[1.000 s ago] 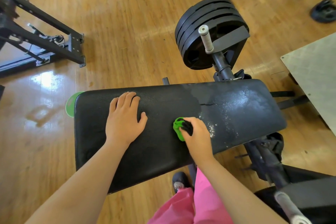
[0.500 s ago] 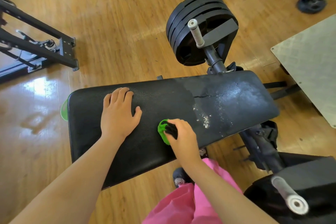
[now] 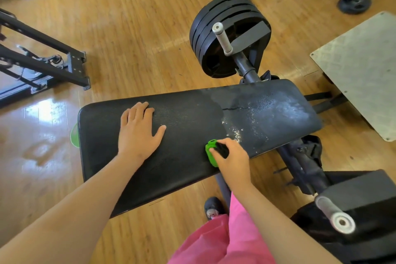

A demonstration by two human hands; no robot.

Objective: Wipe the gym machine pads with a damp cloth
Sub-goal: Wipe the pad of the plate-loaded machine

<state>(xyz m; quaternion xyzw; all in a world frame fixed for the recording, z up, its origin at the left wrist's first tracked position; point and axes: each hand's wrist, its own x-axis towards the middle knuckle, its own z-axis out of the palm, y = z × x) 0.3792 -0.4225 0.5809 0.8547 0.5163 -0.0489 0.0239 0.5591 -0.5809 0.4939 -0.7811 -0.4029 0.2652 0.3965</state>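
A long black machine pad (image 3: 184, 118) lies across the middle of the view. Its left half is dark and clean; its right half is dusty grey with white specks and a crack. My left hand (image 3: 137, 130) rests flat on the pad's left part, fingers straight. My right hand (image 3: 231, 156) grips a bunched green and black cloth (image 3: 211, 153) and presses it on the pad's near edge, just left of the white specks.
A stack of black weight plates (image 3: 227, 34) on a bar with a grey sleeve stands beyond the pad. A second grey sleeve (image 3: 336, 214) juts out at the lower right. A metal footplate (image 3: 362, 70) lies right, a black frame (image 3: 42, 64) left, wooden floor all round.
My right hand has slid the cloth leftward and toward the pad's near edge. My left hand has stayed flat in the same place on the pad. The camera view has shifted slightly.
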